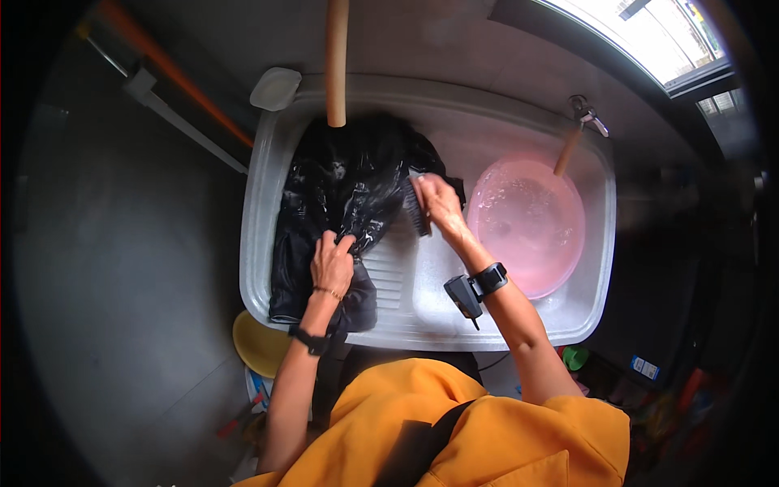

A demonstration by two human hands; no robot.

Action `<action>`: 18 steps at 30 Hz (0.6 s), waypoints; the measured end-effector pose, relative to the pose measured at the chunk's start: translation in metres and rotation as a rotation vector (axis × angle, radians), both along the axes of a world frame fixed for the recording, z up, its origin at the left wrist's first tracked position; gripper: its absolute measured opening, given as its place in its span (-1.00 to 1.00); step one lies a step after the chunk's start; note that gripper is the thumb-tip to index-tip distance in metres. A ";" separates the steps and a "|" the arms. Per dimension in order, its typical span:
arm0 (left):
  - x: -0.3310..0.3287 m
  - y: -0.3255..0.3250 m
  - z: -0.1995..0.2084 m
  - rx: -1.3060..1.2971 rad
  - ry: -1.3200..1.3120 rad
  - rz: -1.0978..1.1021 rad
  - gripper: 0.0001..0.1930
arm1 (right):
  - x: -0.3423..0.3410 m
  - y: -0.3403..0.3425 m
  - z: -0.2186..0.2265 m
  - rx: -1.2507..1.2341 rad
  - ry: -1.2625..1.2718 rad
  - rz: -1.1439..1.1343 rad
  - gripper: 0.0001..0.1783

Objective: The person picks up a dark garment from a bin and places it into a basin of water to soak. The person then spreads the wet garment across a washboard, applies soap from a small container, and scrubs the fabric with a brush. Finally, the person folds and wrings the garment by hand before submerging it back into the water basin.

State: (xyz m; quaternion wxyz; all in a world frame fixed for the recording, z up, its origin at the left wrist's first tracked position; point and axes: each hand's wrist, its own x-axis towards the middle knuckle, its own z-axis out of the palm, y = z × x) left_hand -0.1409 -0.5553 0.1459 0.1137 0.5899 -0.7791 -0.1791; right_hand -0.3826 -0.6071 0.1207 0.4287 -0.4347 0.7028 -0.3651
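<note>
A wet black garment lies bunched over the left side of a grey laundry sink, with pale suds on its folds. My left hand is closed on the cloth near its lower middle, pinching a fold. In my right hand is a scrubbing brush with dark bristles, held at the garment's right edge. The bristles point left, toward the cloth; whether they touch it I cannot tell. Below the brush shows the sink's ribbed washboard.
Right of the garment, a pink basin of water stands in the sink under a tap. A wooden-coloured pipe hangs over the garment. A white dish sits on the back left corner. A yellow basin is below the left edge.
</note>
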 end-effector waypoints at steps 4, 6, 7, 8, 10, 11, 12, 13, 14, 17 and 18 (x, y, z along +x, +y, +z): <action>0.027 0.050 0.041 0.040 0.064 0.027 -0.78 | 0.039 0.015 0.022 -0.374 0.473 0.156 -0.59; 0.041 0.079 0.043 0.089 0.078 0.032 -0.79 | 0.088 0.034 0.049 -0.444 0.538 0.405 -0.57; 0.043 0.087 0.041 0.052 0.112 0.035 -0.79 | 0.106 0.053 0.043 -0.590 0.515 0.556 -0.56; 0.046 0.088 0.038 0.060 0.113 0.031 -0.79 | 0.118 0.067 0.029 -0.730 0.483 0.707 -0.54; 0.051 0.089 0.031 0.116 0.163 0.111 -0.79 | 0.109 0.050 -0.010 -0.721 0.604 0.716 -0.51; 0.053 0.089 0.025 0.028 0.244 0.106 -0.78 | 0.097 0.016 -0.020 -0.697 0.771 0.587 -0.50; 0.050 0.089 0.023 0.037 0.249 0.107 -0.78 | 0.073 -0.017 -0.032 -0.637 0.824 0.482 -0.57; 0.052 0.090 0.022 0.049 0.288 0.130 -0.78 | 0.054 -0.044 -0.028 -0.385 0.808 0.424 -0.67; 0.047 0.085 0.020 0.047 0.338 0.142 -0.78 | 0.035 -0.064 -0.030 -0.331 0.863 0.247 -0.75; 0.050 0.079 0.010 0.049 0.391 0.152 -0.79 | 0.031 -0.079 -0.022 -0.245 0.916 0.260 -0.70; 0.052 0.081 0.009 0.054 0.399 0.151 -0.79 | 0.043 -0.062 -0.022 -0.305 0.918 0.341 -0.71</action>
